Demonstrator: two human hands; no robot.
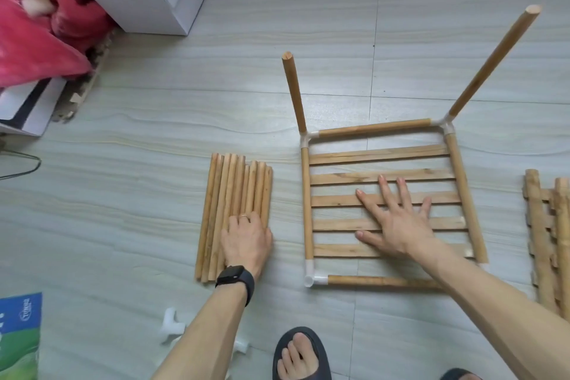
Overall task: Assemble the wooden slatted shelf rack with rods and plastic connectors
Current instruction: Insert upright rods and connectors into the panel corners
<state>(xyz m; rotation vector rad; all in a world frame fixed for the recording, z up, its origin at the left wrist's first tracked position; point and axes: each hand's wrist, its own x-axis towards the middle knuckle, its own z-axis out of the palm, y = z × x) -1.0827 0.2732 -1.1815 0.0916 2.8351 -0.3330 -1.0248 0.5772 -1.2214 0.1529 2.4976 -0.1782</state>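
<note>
Right hand [398, 219] is down flat, fingers straight and fanned out, pressing on the slatted shelf [339, 178], which lies on the pale, streaky floor tiles [154, 133] at centre right. Count the slats: five flat strips of light wood, running across between two round side rods. Four round rods make the square frame, the near one partly under the forearm. Three white plastic connectors [311, 274] show at its corners; the fourth corner is hidden by the arm. Two upright rods [294, 92] rise from the two far connectors, smooth dowels with sawn ends.

Over to the left hand [246, 241], with a ring on one finger and a black watch [236, 279] on the wrist. It sits on the near end of the loose rods [234, 194], roughly ten dowels lying side by side just left of the shelf. Its fingers bend down onto them, tips out of sight, so I cannot tell whether it pinches one.

Two spare connectors [172, 325], white and glossy, lie by the left forearm. At the right edge there is a stack of further slatted panels [543, 241]. A foot in a dark slipper [300, 331] shows at the bottom.
</note>
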